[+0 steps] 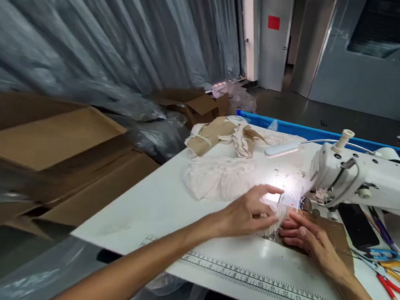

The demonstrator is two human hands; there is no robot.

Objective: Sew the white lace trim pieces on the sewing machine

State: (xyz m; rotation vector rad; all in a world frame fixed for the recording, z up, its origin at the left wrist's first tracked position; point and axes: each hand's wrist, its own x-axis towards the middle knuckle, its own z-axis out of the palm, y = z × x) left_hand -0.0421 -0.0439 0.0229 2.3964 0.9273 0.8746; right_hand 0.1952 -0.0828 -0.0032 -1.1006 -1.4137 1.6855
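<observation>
Both hands are brought close together at the needle end of the sewing machine [366, 175], and between them a small piece of white fabric [274, 221] is seen, low over the front edge of the lit area of the bench [153, 229]. The left hand [250, 213] is held with its index finger stretched out and the other fingers bent, beside the fabric — whether anything is pinched cannot be told. The right hand [308, 240] is placed over the brown plate [336, 235], its fingers loosely curled against the fabric's right side; a firm grasp cannot be made out there either.

Beyond the left hand, a heap of white fabric [218, 178] is spread, and behind it tied brown-and-white bundles [209, 137] are laid. Light is thrown by a slim lamp [282, 149]. To the right, a black phone [358, 225] is set near yellow-handled pliers [395, 269] — and along the front, a printed ruler [262, 281] is shown.
</observation>
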